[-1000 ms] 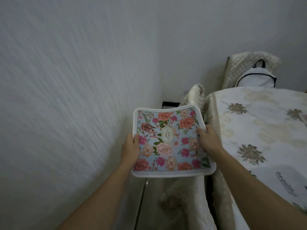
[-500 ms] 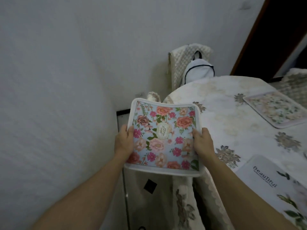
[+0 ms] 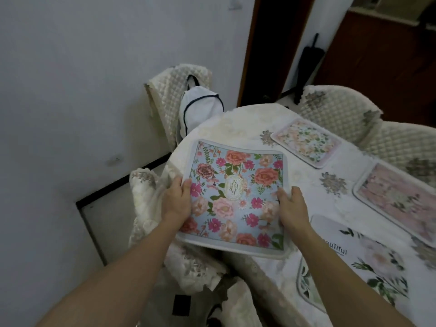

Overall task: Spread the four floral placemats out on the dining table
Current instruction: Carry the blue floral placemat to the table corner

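I hold a blue floral placemat (image 3: 238,192) with a white border over the left end of the dining table (image 3: 304,185). My left hand (image 3: 177,199) grips its left edge and my right hand (image 3: 292,210) grips its right edge. The mat sags a little and hangs just above the tablecloth. Three other placemats lie flat on the table: a pale pink and green one (image 3: 305,140) at the back, a pink one (image 3: 398,199) at the right, and a white one (image 3: 368,258) printed "Beautiful" at the front right.
Quilted cream chairs (image 3: 339,112) stand around the table. One chair (image 3: 169,90) by the wall carries a white bag (image 3: 200,109). A white wall is at the left, and a dark wooden door frame (image 3: 259,48) stands behind the table. Another covered chair (image 3: 188,267) sits below my arms.
My view has swung right from the wall toward the table. Both hands have carried the blue placemat from beside the table to above its left end.
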Motion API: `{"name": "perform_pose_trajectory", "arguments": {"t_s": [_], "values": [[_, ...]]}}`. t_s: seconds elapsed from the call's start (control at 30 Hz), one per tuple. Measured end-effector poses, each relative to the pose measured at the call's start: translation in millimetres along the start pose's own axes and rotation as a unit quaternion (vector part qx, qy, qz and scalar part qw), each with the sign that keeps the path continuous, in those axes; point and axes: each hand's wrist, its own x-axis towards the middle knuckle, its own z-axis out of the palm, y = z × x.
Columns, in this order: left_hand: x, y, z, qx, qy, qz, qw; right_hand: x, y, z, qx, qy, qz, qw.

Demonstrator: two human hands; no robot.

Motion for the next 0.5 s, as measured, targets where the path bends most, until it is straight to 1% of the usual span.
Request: {"name": "perform_pose_trajectory", "arguments": {"t_s": [0.1,0.23,0.5], "values": [[38,12,23,0.012,-0.037,0.026,0.999,34,2,6,0.022,0.03,0.015,0.999],[87,18,45,0.033,-0.062,0.043,0.997,79,3,24,0.039,0.039,0.04,0.998],[152,19,79,0.053,-0.125,0.067,0.988,113,3,41,0.069,0.081,0.102,0.989]]}}
